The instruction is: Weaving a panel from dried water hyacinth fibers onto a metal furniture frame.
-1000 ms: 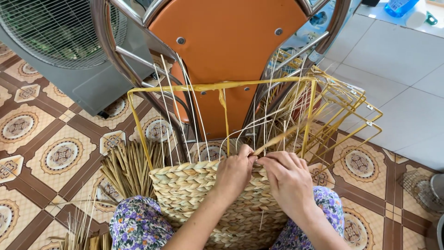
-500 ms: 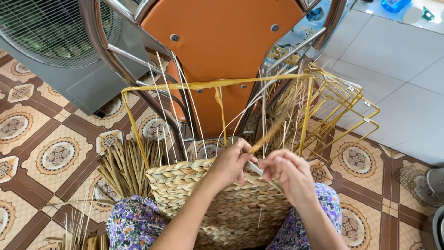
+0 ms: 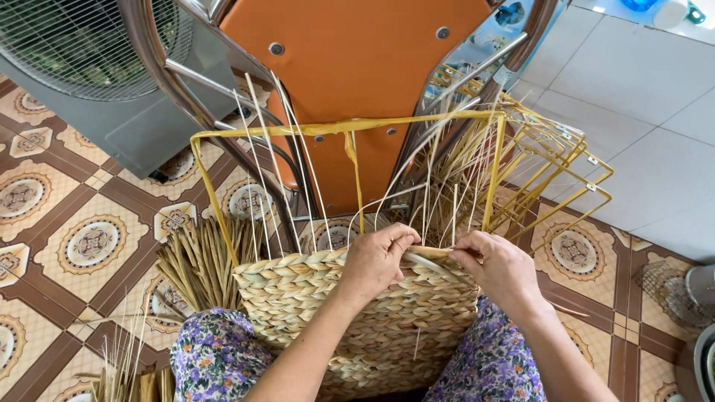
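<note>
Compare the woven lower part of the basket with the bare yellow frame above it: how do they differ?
The woven lower part is dense, pale braided rows; the yellow frame is thin, open and bright yellow. Both hands, left hand and right hand, rest at the woven edge; the frame's top bar stands untouched. Both belong to one basket.

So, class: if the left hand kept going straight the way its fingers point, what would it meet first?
Probably the right hand: the left hand points right along the basket rim, over a pale strand. Depth is unclear.

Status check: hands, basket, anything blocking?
Left hand and right hand pinch a strand at woven basket rim. Loose upright stalks crowd the rim.
</note>
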